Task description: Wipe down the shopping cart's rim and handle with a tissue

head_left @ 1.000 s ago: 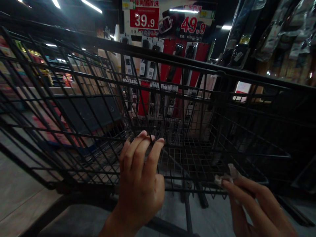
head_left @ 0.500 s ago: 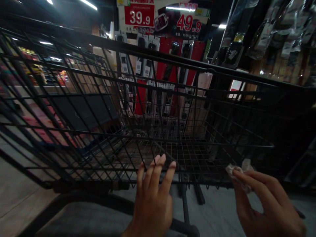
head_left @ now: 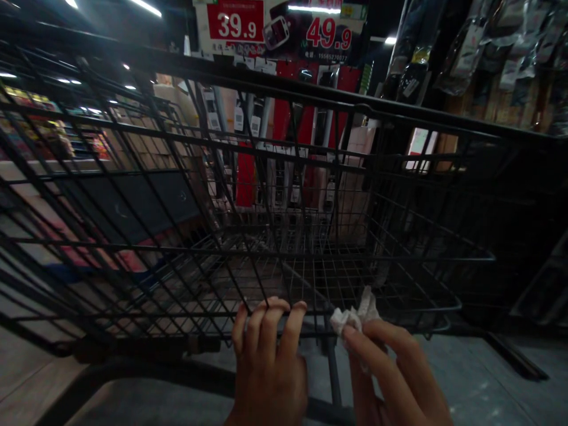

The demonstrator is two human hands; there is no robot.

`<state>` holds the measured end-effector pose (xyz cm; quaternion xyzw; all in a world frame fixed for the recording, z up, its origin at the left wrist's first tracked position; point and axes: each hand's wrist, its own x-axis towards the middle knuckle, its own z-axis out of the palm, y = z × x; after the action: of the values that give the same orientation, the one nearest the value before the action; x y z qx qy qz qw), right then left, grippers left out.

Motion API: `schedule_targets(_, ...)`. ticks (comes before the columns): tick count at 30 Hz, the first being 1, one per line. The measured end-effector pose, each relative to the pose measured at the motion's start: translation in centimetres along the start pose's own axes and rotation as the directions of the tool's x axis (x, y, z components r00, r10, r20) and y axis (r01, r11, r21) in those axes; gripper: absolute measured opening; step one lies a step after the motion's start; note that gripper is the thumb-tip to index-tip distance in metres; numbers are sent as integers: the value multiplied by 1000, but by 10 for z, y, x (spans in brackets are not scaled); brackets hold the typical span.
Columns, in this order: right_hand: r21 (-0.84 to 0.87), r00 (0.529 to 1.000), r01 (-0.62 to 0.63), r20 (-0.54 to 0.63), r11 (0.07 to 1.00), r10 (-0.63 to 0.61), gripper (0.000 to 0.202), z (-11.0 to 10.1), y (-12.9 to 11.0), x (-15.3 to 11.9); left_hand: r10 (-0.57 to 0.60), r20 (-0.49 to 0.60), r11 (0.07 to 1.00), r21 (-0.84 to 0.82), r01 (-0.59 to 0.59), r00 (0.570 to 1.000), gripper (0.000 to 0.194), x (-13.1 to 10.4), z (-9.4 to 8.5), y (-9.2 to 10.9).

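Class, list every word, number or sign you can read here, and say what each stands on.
"39.9": red panel of the sign.
"49.9": dark panel of the sign.
"电话: 15565270077": below "49.9", small and soft.
Too small or blurred: the line under "39.9" and the labels on the hanging packets.

2 bare hands [head_left: 270, 378] with slender fingers [head_left: 290, 337] and rounded fingertips [head_left: 301, 306]
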<state>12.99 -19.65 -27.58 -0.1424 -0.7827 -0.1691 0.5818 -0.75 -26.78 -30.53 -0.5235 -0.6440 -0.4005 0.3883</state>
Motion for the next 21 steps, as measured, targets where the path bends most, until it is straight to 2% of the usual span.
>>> schedule_targets(6, -6, 1000, -2, 12, 1000, 2, 19, 7, 2, 5, 25, 42, 1000, 8, -25, 999, 44, -2, -1, -6)
schedule_targets(12, -104, 1000, 9, 18, 994, -7, 11, -16, 31, 0, 47, 62, 999, -1, -47, 997, 44, -2, -4, -8)
schedule_targets(17, -246, 999, -32, -49, 969, 21, 5, -35, 58, -3, 24, 37, 1000, -3, -24, 999, 43, 1, -2, -5)
schedule_targets(21, -227, 996, -76, -64, 971, 63, 7, -35, 58, -7, 50, 58, 998, 41, -52, 997, 43, 3, -3, -5)
